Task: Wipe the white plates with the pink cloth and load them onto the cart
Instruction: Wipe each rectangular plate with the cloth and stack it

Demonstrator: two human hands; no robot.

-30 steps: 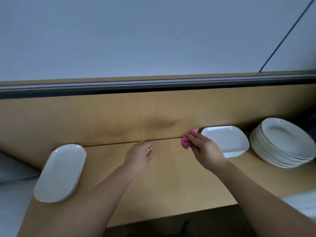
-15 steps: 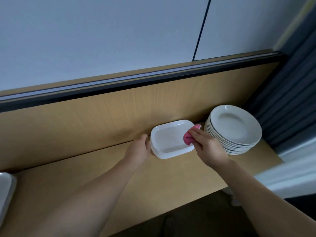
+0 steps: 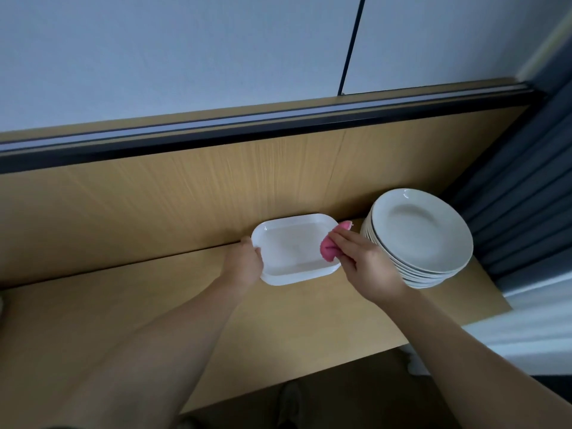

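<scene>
While my left hand (image 3: 244,264) grips the left rim of the white rounded-rectangular ceramic dish (image 3: 294,249), my right hand (image 3: 362,261) pinches the bunched pink cloth (image 3: 328,254) at its right end.

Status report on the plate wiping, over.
Left hand grips rectangular dish at left rim. Right hand holds pink cloth at its right edge. Round plate stack close on the right; no cart in view.

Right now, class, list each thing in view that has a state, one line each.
rectangular dish: on the counter, held at left end.
pink cloth: bunched, against the dish's right rim.
round plates: stacked, beside the dish.
left hand: grips the dish.
right hand: holds the cloth.
</scene>
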